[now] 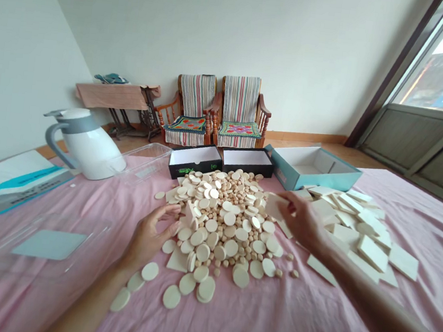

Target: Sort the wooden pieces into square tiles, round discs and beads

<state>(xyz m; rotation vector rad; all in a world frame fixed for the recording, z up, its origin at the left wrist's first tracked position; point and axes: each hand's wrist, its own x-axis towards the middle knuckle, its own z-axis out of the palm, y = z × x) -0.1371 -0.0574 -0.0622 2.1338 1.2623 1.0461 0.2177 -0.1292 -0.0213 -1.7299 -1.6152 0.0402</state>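
2 hands flank the mound of discs (241, 276) and beads (294, 274) on the pink cloth (268, 320) in the head view. The right hand (300, 216) pinches a square (275, 206) near its right edge, so the square lies left of those fingers, at the mound's right margin; its sides look near equal, with no clear long axis. The tiles (374, 250) lie to its right, nearer the right hand. The left hand (153, 233) looks empty, fingers parted, just left of a tilted slab (191, 214).

Living room of a home, wooden armchairs (241, 104) with crocheted seat covers (240, 129), cloth-draped side table (111, 96), plain pale walls (174, 22)
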